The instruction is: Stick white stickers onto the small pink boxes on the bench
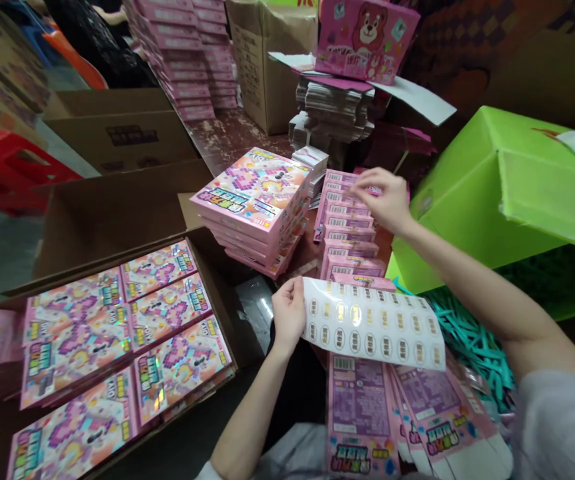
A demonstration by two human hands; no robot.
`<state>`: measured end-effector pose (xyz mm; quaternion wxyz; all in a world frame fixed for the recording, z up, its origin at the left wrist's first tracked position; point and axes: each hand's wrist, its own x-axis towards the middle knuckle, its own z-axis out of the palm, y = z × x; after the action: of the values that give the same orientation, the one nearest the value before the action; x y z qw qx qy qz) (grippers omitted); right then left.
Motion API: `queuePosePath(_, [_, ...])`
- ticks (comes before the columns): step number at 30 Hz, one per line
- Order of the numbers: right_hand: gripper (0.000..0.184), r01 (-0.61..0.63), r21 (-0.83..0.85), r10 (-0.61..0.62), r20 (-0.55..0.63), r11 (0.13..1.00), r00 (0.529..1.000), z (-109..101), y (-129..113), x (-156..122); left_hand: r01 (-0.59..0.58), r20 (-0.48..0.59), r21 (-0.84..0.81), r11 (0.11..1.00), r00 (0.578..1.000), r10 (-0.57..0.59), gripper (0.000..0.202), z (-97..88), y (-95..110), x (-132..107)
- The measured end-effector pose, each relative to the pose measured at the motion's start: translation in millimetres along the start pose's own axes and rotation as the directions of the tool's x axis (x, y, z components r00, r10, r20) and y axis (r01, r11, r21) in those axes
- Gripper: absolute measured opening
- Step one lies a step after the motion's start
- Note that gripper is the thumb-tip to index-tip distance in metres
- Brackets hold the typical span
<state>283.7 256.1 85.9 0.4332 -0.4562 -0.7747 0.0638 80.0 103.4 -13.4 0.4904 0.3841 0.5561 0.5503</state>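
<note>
A white sheet of oval gold-and-black stickers [375, 323] is pinched at its left edge by my left hand [288, 315]. It spans above pink-and-purple printed cartons [360, 407] lying near my lap. Beyond the sheet, my right hand [383, 199] hovers at the far end of an overlapping row of pink boxes [349, 235] with barcodes showing. Its thumb and fingertips are pressed together; anything between them is too small to make out. Left of that row stands a stack of pink craft boxes [255, 190] with a pixel-heart design.
An open brown carton [117, 177] at left holds several packed craft boxes [172, 360]. A green bin [467, 173] stands at right, with turquoise plastic pieces [477, 343] below it. Behind are a bear-printed pink box [367, 37], stacked pink boxes [180, 60] and a red stool [12, 167].
</note>
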Motion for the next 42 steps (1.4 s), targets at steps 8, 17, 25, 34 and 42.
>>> queuePosePath(8, [0.009, -0.358, -0.098, 0.364, 0.058, 0.929, 0.93, 51, 170, 75, 0.028, 0.026, -0.013, 1.0, 0.999, -0.028, 0.037, -3.4, -9, 11])
queuePosePath(17, [0.012, -0.313, -0.151, 0.327, 0.073, 0.938, 0.942, 59, 184, 78, 0.063, 0.024, -0.023, 0.998, 0.998, -0.063, 0.038, -3.6, -16, 17])
queuePosePath(25, [0.019, -0.2, -0.27, 0.23, 0.085, 0.942, 0.969, 64, 178, 68, 0.038, -0.006, -0.004, 0.999, 0.999, -0.038, 0.037, -4.3, -10, 16])
queuePosePath(34, [0.025, -0.171, -0.071, 0.159, -0.146, 0.983, 0.976, 27, 74, 48, 0.036, -0.048, -0.029, 0.999, 0.998, -0.037, 0.037, -13.5, -4, 15])
queuePosePath(42, [0.021, -0.021, 0.182, -0.126, 0.759, 0.983, 0.638, -5, -59, -51, -0.061, -0.061, 0.047, 0.997, 0.996, 0.064, 0.033, -10.7, 3, 16])
